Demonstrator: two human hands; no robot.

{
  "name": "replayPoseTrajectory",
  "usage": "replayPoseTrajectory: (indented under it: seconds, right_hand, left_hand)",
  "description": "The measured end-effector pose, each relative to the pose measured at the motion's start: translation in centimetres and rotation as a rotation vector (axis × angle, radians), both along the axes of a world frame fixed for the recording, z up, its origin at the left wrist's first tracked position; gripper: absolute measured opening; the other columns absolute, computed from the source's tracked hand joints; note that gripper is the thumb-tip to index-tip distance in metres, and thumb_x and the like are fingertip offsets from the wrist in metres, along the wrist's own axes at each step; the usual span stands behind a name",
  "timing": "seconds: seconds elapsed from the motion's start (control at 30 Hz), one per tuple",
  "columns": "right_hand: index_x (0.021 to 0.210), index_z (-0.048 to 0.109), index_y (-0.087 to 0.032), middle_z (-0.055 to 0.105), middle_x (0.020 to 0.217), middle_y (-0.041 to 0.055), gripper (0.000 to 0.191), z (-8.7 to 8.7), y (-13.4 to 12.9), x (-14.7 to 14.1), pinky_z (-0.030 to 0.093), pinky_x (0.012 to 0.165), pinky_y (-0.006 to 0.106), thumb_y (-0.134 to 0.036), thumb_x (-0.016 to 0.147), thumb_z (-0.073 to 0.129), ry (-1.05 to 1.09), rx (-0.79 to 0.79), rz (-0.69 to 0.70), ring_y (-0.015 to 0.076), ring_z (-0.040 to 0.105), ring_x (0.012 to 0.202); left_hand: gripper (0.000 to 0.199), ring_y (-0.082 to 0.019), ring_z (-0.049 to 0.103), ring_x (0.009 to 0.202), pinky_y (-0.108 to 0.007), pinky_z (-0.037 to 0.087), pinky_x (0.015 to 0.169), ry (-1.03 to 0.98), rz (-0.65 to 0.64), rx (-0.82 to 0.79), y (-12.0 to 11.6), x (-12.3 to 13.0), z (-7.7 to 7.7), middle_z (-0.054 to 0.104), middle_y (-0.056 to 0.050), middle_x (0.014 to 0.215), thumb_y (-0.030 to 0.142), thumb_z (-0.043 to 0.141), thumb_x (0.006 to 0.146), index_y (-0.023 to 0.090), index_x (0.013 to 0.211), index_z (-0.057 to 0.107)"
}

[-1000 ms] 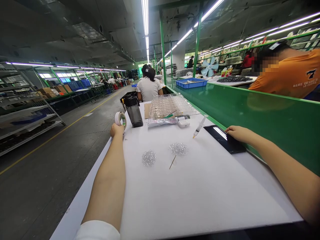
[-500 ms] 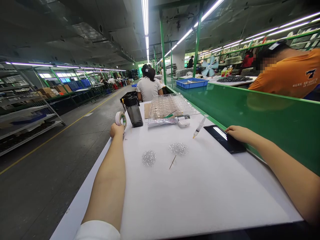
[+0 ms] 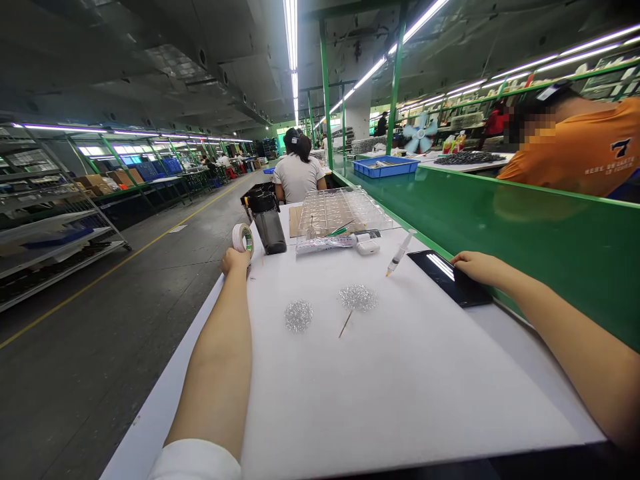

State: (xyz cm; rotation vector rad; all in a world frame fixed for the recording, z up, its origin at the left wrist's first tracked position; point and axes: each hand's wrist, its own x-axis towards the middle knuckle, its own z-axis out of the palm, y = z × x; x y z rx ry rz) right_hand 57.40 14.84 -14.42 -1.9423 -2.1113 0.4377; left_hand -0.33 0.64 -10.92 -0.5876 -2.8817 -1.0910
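The white, flat worktop [image 3: 400, 393] drops off to the grey floor [image 3: 150, 300] on its left side and meets a green-rimmed, glossy green belt surface [image 3: 550, 247] on its right; a broad stretch of white runs between both forearms to the near edge. The left hand [image 3: 235, 261] is at the left edge, its fingers curled by the lower rim of an upright cream roll of tape [image 3: 243, 238]. The right hand [image 3: 477, 267] is at the right edge, bent fingers touching the outer side of a flat, black, glossy rectangular device [image 3: 445, 283]. Between them lie a round heap of tiny silvery pieces [image 3: 299, 316], a wider silvery heap [image 3: 358, 298], a thin brown stick [image 3: 345, 324] reaching the latter's lower border, and an orange-tipped clear syringe [image 3: 399, 253]. The left fingertips are hidden; whether either hand pinches cannot be told. Individual pieces are too small to distinguish. The left sleeve [image 3: 195, 460] is cut off below.
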Motion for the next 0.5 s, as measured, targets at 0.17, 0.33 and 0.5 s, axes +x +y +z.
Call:
replayPoseTrajectory:
  seconds: [0.17, 0.33, 0.5]
  right_hand:
    - [0.102, 0.081, -0.024, 0.091, 0.123, 0.0141, 0.023, 0.30, -0.02, 0.01, 0.068, 0.103, 0.040, -0.018, 0.096, 0.060, 0.022, -0.099, -0.032, 0.0336, 0.086, 0.121]
    - [0.100, 0.080, -0.025, 0.091, 0.119, 0.0136, 0.021, 0.11, 0.24, 0.14, 0.068, 0.102, 0.041, -0.018, 0.095, 0.061, 0.014, -0.076, -0.011, 0.0342, 0.086, 0.119]
    - [0.095, 0.075, -0.026, 0.091, 0.123, 0.0142, 0.018, 0.35, 0.03, 0.01, 0.066, 0.104, 0.040, -0.015, 0.096, 0.060, 0.031, -0.084, -0.024, 0.0344, 0.086, 0.124]
  left_hand:
    - [0.020, -0.043, 0.082, 0.144, -0.057, 0.068, 0.121, 0.033, 0.031, 0.083, 0.15, 0.21, 0.15, 0.086, -0.021, 0.146, 0.025, 0.083, 0.106, 0.025, 0.126, 0.080]
    - [0.029, -0.043, 0.080, 0.148, -0.058, 0.067, 0.123, 0.042, 0.029, 0.110, 0.34, 0.01, -0.14, 0.084, -0.023, 0.151, 0.026, 0.084, 0.105, 0.024, 0.133, 0.079]
    - [0.028, -0.046, 0.083, 0.143, -0.058, 0.069, 0.118, 0.016, 0.012, 0.060, 0.34, -0.48, -0.40, 0.086, -0.023, 0.144, 0.022, 0.090, 0.098, 0.025, 0.124, 0.082]
